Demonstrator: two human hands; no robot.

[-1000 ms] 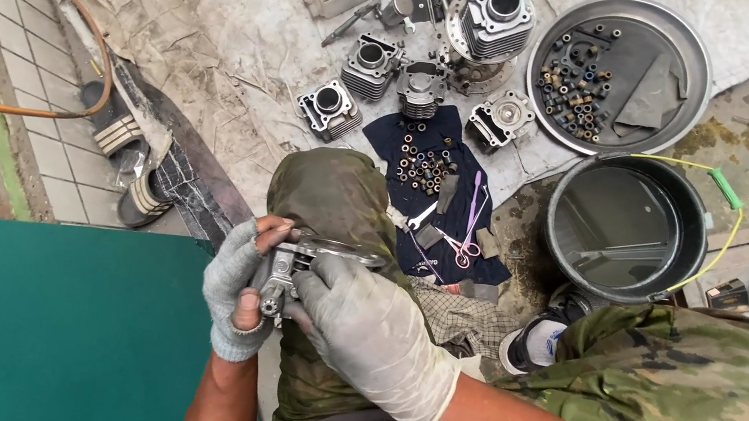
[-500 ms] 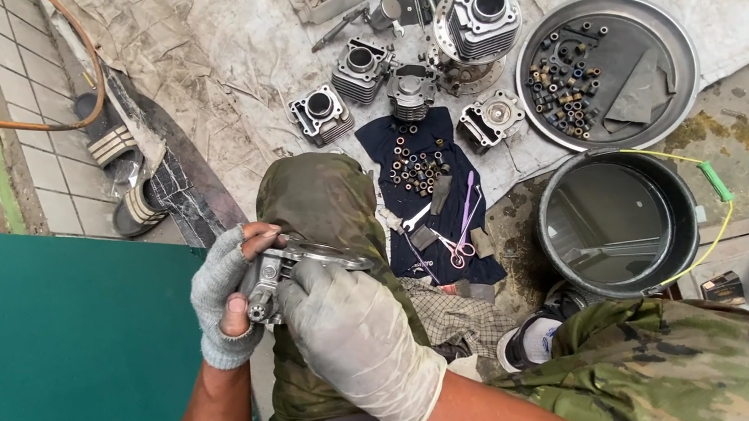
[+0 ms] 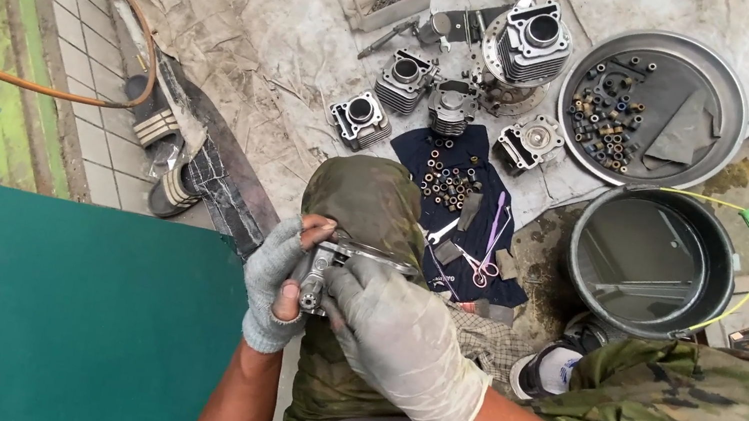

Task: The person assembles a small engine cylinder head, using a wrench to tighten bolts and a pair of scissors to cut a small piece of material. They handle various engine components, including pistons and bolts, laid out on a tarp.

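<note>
Both gloved hands clench a small grey metal engine part (image 3: 324,268) above the knee: left hand (image 3: 273,287) cradling, right hand (image 3: 397,346) gripping. Seemingly mid-fitting; steady support matters next.

Left hand (image 3: 275,290) wore a grey knit cloth glove, matt; right hand (image 3: 403,342) a pale, smooth rubber-like glove. Held part (image 3: 324,268): dull bare metal. Round tray (image 3: 720,86): brushed metal, faint sheen. Bucket (image 3: 716,288): dark, glossy plastic. Ground sheet (image 3: 253,28): rough, stained cloth.
</note>
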